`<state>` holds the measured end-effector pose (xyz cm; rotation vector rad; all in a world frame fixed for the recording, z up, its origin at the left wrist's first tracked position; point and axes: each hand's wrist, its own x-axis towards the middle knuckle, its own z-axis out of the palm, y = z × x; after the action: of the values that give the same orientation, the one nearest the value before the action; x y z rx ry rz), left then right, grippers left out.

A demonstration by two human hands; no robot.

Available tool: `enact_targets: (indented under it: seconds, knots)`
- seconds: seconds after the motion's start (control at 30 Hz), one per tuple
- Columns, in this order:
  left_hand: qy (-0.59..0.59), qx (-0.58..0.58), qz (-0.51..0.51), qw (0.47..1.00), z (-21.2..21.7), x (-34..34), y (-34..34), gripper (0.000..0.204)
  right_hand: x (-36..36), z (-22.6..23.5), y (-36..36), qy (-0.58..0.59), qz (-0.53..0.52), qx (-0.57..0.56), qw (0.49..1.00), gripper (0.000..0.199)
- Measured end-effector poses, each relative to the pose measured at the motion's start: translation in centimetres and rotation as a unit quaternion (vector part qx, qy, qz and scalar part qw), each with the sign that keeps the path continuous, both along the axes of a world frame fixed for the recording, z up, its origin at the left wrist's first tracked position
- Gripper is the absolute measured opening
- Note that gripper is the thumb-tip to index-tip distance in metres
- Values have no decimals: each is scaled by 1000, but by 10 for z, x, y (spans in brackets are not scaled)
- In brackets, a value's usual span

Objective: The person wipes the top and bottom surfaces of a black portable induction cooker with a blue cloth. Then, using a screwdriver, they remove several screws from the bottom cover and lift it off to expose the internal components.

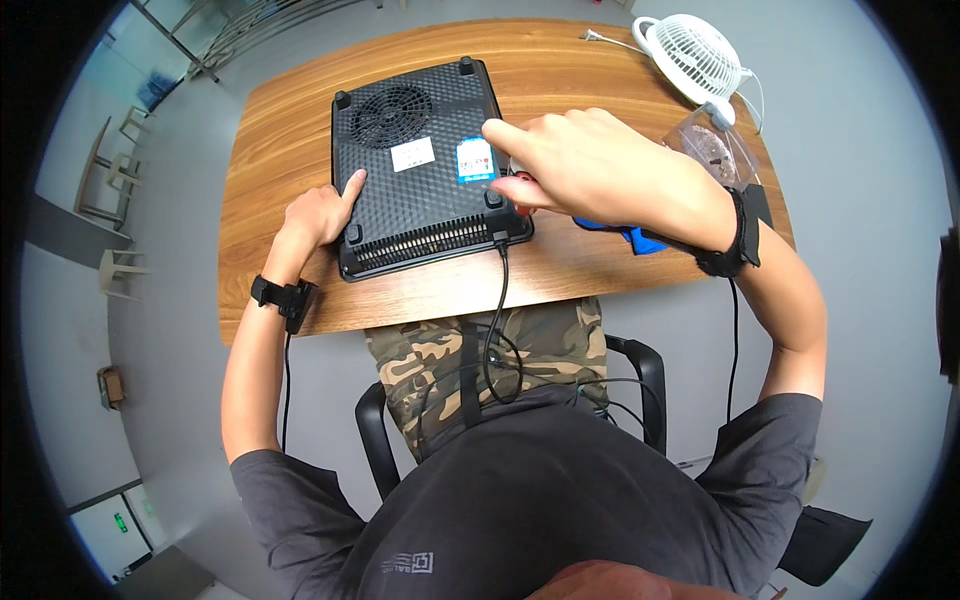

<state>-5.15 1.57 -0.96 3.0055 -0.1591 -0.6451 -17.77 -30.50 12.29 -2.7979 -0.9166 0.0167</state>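
Currently, a flat black appliance (405, 205) lies feet-up on the wooden counter (275, 150). Its underside shows a round fan grille (390, 115) toward its far end, a white label (412, 154) and a blue-and-white label (475, 160) across its middle, and a slotted vent (420, 243) along its near edge. At the appliance's left edge rests the left hand (318, 215), thumb laid on the underside; how the other fingers sit I cannot tell. Over the appliance's near right corner, the right hand (590, 155) pinches a red tool (523, 195), mostly hidden behind its fingers. A black cord (505, 275) runs off the appliance's near edge. Right of the appliance lies a blue item (645, 242), partly covered by the forearm; farther right stand a clear container (735, 165) and, beyond it, a white fan (692, 58).
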Motion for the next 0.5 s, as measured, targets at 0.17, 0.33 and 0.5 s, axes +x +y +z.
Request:
enact_targets:
  seconds: [0.17,0.33,0.5]
  knots:
    - [7,20,3,1000,5,1,-3,109,3,-3,5,15,-14,0,1000,25]
    - [-2,58,-13,998,24,5,2,97,7,-8,-3,14,22,31,999,25]
    - [-153,-24,-99,983,66,-6,-9,51,13,-3,-11,79,46,51,995,28]
